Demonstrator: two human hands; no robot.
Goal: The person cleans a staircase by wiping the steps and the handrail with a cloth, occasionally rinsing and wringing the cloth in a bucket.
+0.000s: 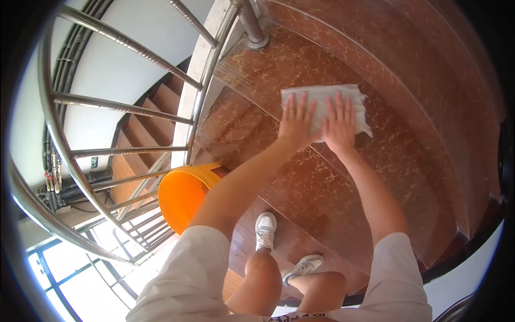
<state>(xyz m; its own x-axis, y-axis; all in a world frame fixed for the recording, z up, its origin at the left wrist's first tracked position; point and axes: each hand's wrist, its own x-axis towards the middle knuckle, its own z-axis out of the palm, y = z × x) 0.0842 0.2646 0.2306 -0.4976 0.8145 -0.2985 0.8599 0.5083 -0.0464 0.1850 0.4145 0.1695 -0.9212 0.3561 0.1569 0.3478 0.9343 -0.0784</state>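
A white cloth lies spread on a reddish-brown, marble-patterned stair tread. My left hand presses flat on the left part of the cloth, fingers slightly apart and pointing up the picture. Beside it, my right hand rests flat on the cloth's middle and right part, its fingers also a little spread. The thumbs are close together near the cloth's lower edge. Neither hand closes around the cloth. Both hands are slightly blurred.
An orange bucket stands left of my left arm, by the metal stair railing. A metal post rises near the tread's far corner. Higher steps curve along the right. My white shoes are on a lower step.
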